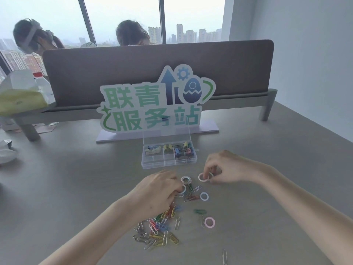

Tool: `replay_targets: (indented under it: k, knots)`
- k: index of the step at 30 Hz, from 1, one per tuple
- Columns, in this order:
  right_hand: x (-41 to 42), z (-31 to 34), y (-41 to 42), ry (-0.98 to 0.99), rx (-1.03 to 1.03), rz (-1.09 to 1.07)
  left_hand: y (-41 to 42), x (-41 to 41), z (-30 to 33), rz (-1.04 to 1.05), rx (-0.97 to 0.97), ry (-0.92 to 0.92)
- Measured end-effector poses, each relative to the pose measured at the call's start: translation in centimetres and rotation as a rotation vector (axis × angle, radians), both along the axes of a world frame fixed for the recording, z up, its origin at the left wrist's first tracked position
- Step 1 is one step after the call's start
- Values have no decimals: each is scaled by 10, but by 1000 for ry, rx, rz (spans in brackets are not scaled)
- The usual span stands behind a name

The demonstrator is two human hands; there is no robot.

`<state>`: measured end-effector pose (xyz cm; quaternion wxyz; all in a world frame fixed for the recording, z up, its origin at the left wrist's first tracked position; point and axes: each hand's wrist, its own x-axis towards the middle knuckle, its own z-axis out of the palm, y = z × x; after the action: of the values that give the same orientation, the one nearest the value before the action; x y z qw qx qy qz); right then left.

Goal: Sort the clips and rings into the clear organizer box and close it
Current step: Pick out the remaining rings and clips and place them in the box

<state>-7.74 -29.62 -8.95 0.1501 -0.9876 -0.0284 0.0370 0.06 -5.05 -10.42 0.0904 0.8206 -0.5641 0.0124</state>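
The clear organizer box [152,163] stands open on the grey table, lid upright, with binder clips [183,150] and a small white packet [152,149] in its far compartments. In front of it my right hand [223,167] pinches a pink ring [201,177] and a pale ring. My left hand [158,190] holds a white ring [183,189] at its fingertips. Loose on the table lie a white ring [186,179], a pale blue ring [204,196] and another pink ring [209,222]. A heap of coloured paper clips [158,229] sits by my left wrist.
A green and white sign [152,104] on a white base stands just behind the box. A brown desk divider [114,73] runs across the back, with two people beyond it. A plastic bag and bottle [41,83] are at far left. One paper clip [224,256] lies near the front edge.
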Motion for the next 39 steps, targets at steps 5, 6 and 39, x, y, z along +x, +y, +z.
replay_targets:
  k: [5, 6, 39]
  knots:
    - [1, -4, -2, -34, 58, -34, -1, 3, 7, 2, 56, 51]
    - [0, -4, -1, -37, 56, -36, -1, 2, 8, -1, 71, 46]
    - [5, -12, 7, -112, 16, 8, -31, 33, 10, -88, 150, -15]
